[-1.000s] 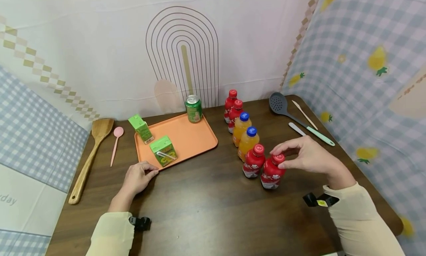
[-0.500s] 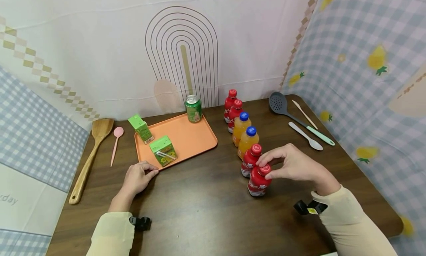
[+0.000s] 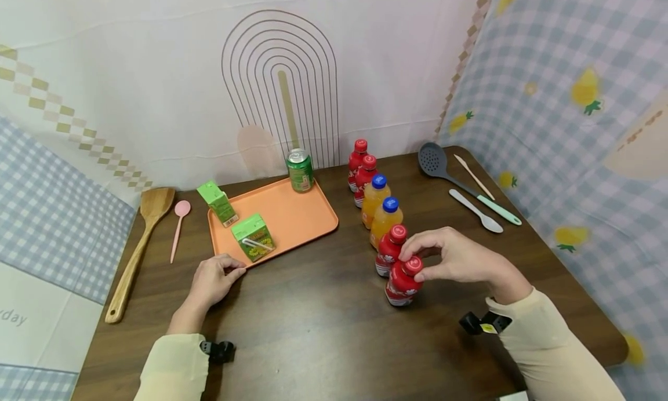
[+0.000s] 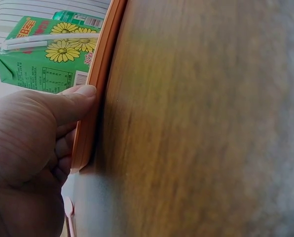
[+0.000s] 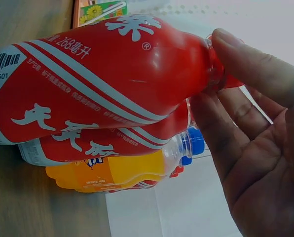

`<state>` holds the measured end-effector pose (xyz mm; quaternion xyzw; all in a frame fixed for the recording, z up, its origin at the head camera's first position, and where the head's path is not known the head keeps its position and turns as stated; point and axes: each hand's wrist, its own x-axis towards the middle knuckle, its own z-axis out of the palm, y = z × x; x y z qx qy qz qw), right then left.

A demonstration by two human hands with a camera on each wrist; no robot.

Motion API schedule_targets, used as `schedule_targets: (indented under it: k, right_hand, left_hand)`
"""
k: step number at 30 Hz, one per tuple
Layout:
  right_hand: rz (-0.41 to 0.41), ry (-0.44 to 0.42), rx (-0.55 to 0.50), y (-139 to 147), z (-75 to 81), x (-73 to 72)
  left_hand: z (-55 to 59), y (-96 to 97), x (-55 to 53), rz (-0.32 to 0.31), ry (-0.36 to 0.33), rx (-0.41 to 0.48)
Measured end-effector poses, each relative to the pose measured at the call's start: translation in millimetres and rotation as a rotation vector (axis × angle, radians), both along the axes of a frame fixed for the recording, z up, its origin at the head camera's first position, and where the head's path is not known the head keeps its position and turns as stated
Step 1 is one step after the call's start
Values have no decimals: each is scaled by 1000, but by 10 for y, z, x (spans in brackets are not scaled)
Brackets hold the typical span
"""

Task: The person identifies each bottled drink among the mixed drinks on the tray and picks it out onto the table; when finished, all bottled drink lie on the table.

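My right hand [image 3: 459, 265] pinches the neck of a red plastic bottle [image 3: 402, 286], thumb on one side and fingers on the other, just below the cap. This bottle stands at the near end of a row, right against another red bottle [image 3: 388, 251]. Behind them come two orange juice bottles [image 3: 386, 222] with blue caps, then two more red bottles [image 3: 365, 181]. My left hand [image 3: 210, 282] grips the near-left corner of an orange tray [image 3: 297, 215], its thumb on the tray's rim [image 4: 103, 64]. Two green drink cartons [image 4: 48, 59] and a green can [image 3: 300, 172] stand on the tray.
Left of the tray lie a wooden spatula [image 3: 137, 256] and a pink spoon [image 3: 179, 224]. At the back right are a grey skimmer [image 3: 434, 160] with a mint handle, a white spoon [image 3: 477, 211] and a small beige knife [image 3: 472, 174]. Cloth curtains enclose the table.
My right hand has moved left and slightly nearer with the red bottle, bringing it in front of the other red one. The white spoon is now uncovered. My left hand stays at the tray.
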<state>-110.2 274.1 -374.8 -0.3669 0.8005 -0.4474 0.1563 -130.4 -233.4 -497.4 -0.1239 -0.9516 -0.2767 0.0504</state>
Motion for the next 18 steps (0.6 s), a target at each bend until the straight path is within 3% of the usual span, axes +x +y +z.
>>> schedule_targets:
  k: [6, 12, 15, 18]
  right_hand:
    - [22, -10, 1, -2, -8, -15]
    - [10, -14, -65, 32, -11, -57]
    - [-51, 7, -94, 72, 29, -103]
    - [-193, 118, -48, 159, -10, -199]
  left_hand:
    - [10, -10, 41, 6, -2, -7]
    - [32, -72, 110, -8, 18, -28]
    - [77, -144, 165, -23, 92, -30]
    - [178, -248, 233, -13, 169, -45]
